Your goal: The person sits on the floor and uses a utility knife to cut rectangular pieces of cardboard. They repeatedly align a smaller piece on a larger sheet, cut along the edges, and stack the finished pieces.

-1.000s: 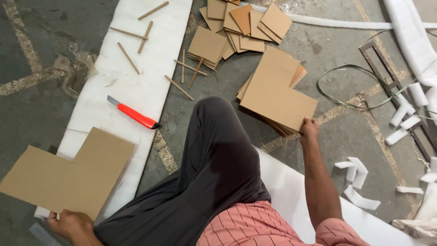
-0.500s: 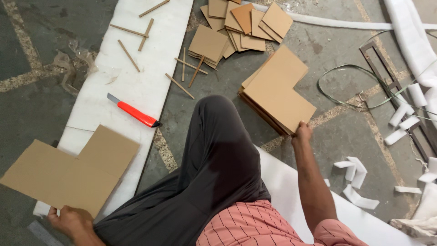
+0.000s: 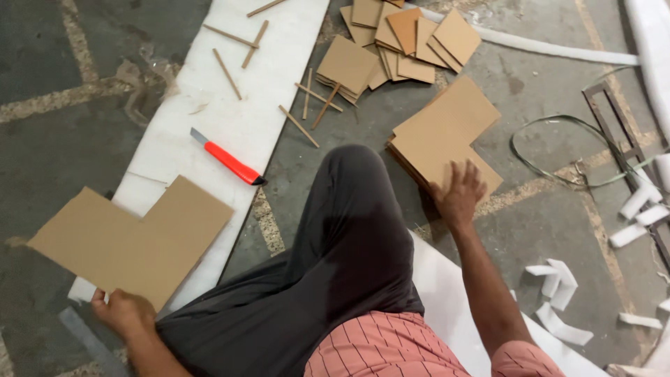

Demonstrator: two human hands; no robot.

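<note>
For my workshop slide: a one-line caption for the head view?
Left hand holds an L-shaped brown cardboard piece; right hand rests on a stack of similar cardboard pieces.

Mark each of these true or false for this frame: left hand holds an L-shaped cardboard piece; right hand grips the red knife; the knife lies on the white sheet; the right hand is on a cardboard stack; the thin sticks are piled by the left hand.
1. The left hand holds an L-shaped cardboard piece. True.
2. The right hand grips the red knife. False: the knife lies untouched.
3. The knife lies on the white sheet. True.
4. The right hand rests on a cardboard stack. True.
5. The thin sticks are piled by the left hand. False: they lie scattered far from it, at the top of the view.
</note>
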